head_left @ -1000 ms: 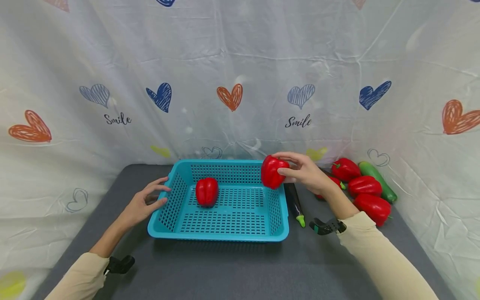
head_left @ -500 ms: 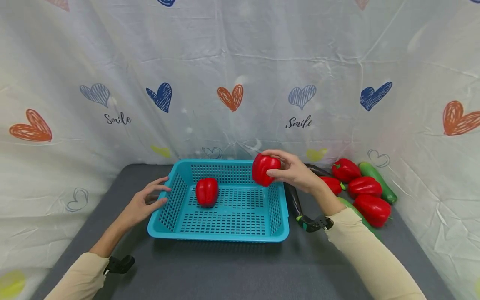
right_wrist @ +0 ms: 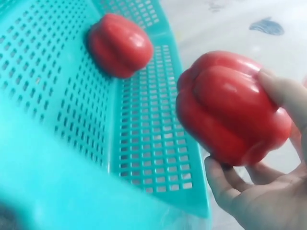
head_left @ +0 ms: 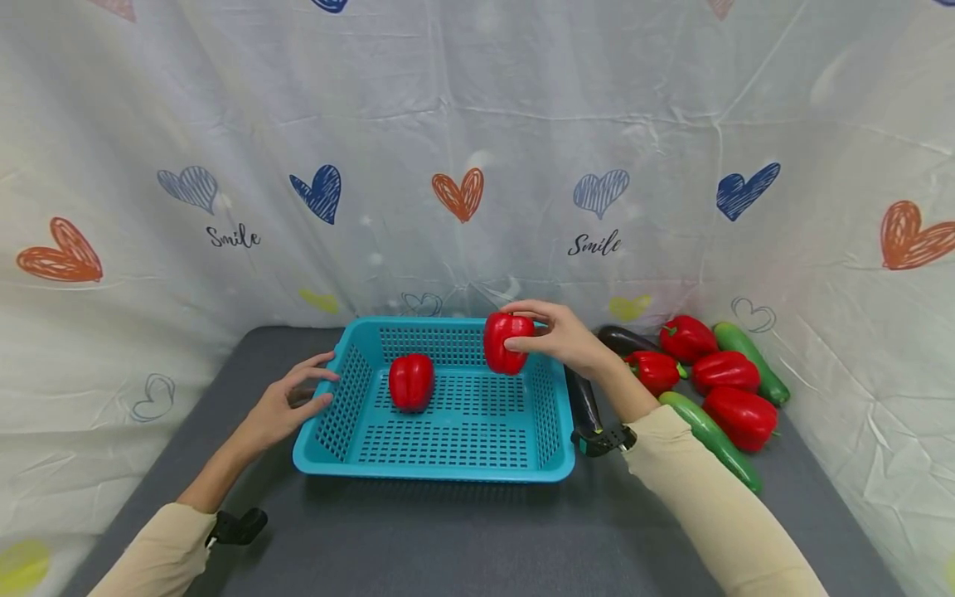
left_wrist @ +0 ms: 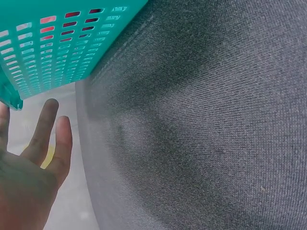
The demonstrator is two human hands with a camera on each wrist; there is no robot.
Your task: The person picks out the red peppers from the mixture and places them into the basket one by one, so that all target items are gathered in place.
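My right hand grips a red bell pepper between thumb and fingers, above the right back part of the blue plastic basket. Close up in the right wrist view, the held bell pepper has the thumb on one side and fingertips on the other. A second red bell pepper lies inside the basket, left of its middle. By the basket's left rim is my left hand, its fingers loosely extended. The left wrist view shows those fingers fairly straight near the basket wall; contact is hard to make out.
Right of the basket lie several red bell peppers, a green cucumber-like vegetable and another behind. A dark eggplant lies along the basket's right side, another behind the right forearm. A patterned curtain hangs behind the grey table.
My right hand has carried the bell pepper leftward, from the basket's right rim to over its inside. More vegetables on the right have come into view. The left hand stays put.
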